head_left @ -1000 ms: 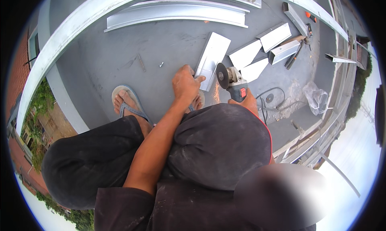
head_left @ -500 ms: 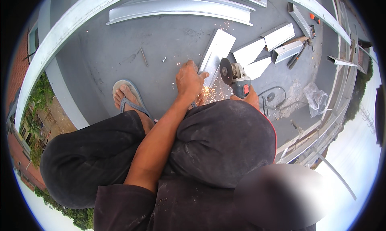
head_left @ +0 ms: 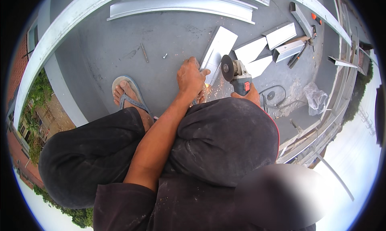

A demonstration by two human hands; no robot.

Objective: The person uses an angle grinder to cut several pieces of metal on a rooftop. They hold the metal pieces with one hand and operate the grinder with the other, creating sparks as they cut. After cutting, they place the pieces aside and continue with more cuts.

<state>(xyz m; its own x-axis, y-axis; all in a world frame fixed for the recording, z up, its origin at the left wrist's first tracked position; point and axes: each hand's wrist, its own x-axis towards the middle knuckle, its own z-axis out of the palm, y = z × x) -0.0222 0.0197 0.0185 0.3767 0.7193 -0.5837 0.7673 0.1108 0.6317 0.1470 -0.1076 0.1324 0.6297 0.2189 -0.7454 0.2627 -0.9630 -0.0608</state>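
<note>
My left hand (head_left: pixel 191 76) grips the near end of a shiny metal channel piece (head_left: pixel 221 42), which slants away from me on the grey floor beside my sandaled feet. My right hand (head_left: pixel 247 95), partly hidden behind my knee, holds an angle grinder (head_left: pixel 239 78) with a dark disc, just right of that piece. Small orange sparks show below the piece, between my hand and the disc; whether the disc touches the metal I cannot tell.
Several cut channel pieces (head_left: pixel 279 35) and some hand tools (head_left: pixel 296 58) lie at the right, with a cable (head_left: pixel 273 106) and a plastic bag (head_left: pixel 315 98). Long channels (head_left: pixel 181 6) lie at the back. A curved-looking rail (head_left: pixel 48 50) and a ledge border the floor, with a drop beyond.
The metal piece, my left hand and the grinder have shifted slightly up and right in the picture. A spray of sparks flared half a second ago and is now smaller.
</note>
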